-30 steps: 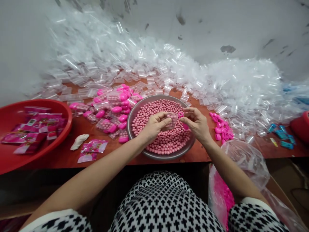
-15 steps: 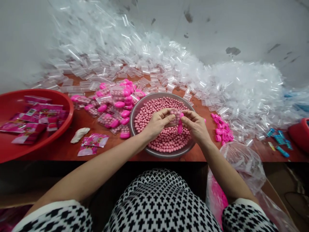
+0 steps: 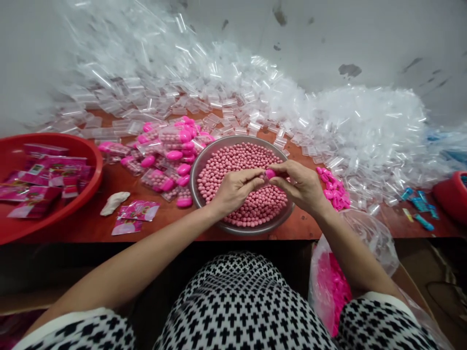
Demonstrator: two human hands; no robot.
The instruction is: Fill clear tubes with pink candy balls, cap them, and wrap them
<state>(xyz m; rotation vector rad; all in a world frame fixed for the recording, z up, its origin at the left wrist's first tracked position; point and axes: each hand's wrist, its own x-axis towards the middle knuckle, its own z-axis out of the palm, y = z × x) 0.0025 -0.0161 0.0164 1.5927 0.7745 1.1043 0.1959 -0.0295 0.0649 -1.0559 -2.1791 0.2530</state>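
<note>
Over the bowl of pink beads (image 3: 241,204), my two hands meet at chest height. My left hand (image 3: 235,188) is closed, thumb against fingers, around a small clear container that its fingers now almost wholly cover. A bright pink cap (image 3: 270,173) shows between the two sets of fingertips. My right hand (image 3: 301,183) pinches this cap from the right side. Whether the cap is fully seated on the container is hidden. Left of the bowl lie several bead-filled clear containers (image 3: 160,179) with pink caps. More loose pink caps (image 3: 332,187) are heaped to the right.
Empty clear containers (image 3: 233,92) form a large pile along the wall. At left stand a red basin (image 3: 95,177) of pink packets and a whitish lump (image 3: 115,202). Pink packets (image 3: 136,214) lie nearby. A plastic bag (image 3: 330,287) of pink pieces hangs by the right front edge.
My right hand has turned and closed in over the pink cap, meeting my left fingertips. The clear container, visible before, is now mostly covered. The whole view has shifted slightly.
</note>
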